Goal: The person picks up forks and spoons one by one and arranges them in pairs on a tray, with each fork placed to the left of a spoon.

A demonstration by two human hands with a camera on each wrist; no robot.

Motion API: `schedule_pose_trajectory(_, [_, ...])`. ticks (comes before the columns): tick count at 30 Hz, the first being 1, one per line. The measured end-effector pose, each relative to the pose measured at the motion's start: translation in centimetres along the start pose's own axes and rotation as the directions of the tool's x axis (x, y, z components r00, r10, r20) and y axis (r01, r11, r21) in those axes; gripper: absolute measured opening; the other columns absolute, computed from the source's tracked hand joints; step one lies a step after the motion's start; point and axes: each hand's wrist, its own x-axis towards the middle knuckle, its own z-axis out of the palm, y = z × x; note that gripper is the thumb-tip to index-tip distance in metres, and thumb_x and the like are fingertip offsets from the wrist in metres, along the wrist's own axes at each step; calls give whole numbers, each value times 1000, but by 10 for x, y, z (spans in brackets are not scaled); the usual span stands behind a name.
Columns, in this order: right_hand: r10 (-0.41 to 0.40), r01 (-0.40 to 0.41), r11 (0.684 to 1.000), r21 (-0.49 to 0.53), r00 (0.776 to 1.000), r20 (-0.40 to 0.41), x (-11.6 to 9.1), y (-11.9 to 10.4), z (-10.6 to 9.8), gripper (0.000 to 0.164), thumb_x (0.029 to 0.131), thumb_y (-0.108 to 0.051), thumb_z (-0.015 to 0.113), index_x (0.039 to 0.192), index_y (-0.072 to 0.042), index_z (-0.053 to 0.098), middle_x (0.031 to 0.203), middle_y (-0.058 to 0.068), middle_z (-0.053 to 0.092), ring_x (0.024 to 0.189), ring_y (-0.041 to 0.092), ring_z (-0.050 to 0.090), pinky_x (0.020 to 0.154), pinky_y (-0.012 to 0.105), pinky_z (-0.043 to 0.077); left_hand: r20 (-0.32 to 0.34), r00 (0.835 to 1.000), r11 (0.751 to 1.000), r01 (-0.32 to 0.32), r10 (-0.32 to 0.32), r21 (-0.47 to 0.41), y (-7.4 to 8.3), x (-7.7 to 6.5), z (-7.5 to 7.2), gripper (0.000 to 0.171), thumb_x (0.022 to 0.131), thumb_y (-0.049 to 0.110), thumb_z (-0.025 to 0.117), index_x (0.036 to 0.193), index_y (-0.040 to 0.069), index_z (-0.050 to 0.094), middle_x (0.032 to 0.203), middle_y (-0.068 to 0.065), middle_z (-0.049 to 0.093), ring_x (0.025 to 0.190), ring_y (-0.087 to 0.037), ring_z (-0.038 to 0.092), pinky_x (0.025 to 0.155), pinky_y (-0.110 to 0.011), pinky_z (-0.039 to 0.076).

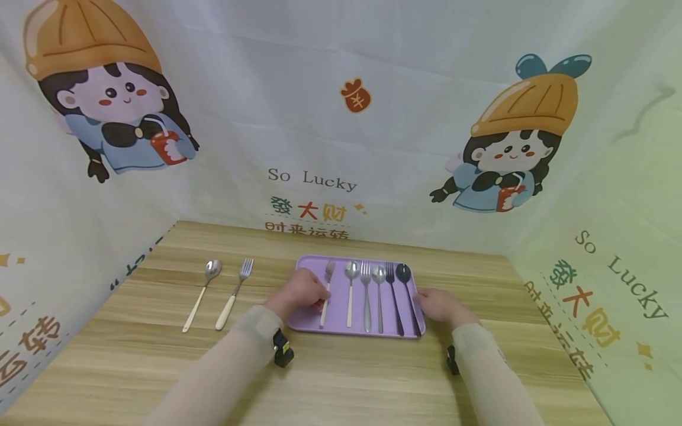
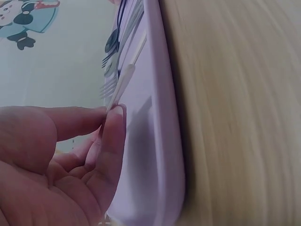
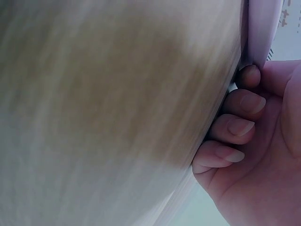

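Observation:
My left hand (image 1: 302,294) pinches a fork with a pale handle (image 1: 329,273) over the left part of a purple tray (image 1: 309,324). In the left wrist view, thumb and fingertip meet on the fork's thin handle (image 2: 123,82), close above the tray floor. My right hand (image 1: 441,305) grips the tray's right edge. Its fingers (image 3: 241,126) curl at the tray's rim (image 3: 261,33) beside the tabletop in the right wrist view. Right of the held fork, a white-handled spoon (image 1: 350,271), silver fork (image 1: 366,296), silver spoon (image 1: 379,276), black fork (image 1: 393,296) and black spoon (image 1: 404,273) lie side by side.
Left of the tray, a spoon with a cream handle (image 1: 198,305) and a fork with a cream handle (image 1: 228,309) lie on the wooden table (image 1: 362,384). A printed cloth (image 1: 394,148) hangs behind and at both sides of the table.

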Motion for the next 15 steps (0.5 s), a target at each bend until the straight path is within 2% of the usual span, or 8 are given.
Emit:
schedule_pose_trajectory(6, [1, -1, 1000, 1, 1000, -2, 0, 1, 1, 58, 116, -35, 36, 157, 2, 54, 159, 32, 54, 151, 56, 46, 128, 68, 34, -11, 1000, 1000, -15, 15, 8, 4, 4, 11, 16, 94, 5, 76, 80, -1, 77, 60, -1, 67, 57, -11, 61, 58, -21, 50])
schedule_pose_trajectory(12, [16, -16, 1000, 21, 1000, 13, -2, 0, 1, 58, 117, -36, 36, 159, 0, 52, 161, 32, 52, 153, 57, 44, 128, 69, 32, -26, 1000, 1000, 2, -1, 26, 5, 6, 21, 17, 92, 4, 78, 76, 1, 74, 58, -1, 66, 52, -10, 60, 56, -21, 52])
schedule_pose_trajectory(15, [-1, 1, 1000, 5, 1000, 5, -1, 0, 1, 58, 117, -35, 36, 158, 2, 53, 160, 32, 53, 152, 57, 46, 128, 68, 33, -47, 999, 999, 8, -6, 38, 5, 7, 24, 16, 92, 4, 79, 77, 0, 74, 58, -2, 66, 51, -10, 59, 56, -22, 53])
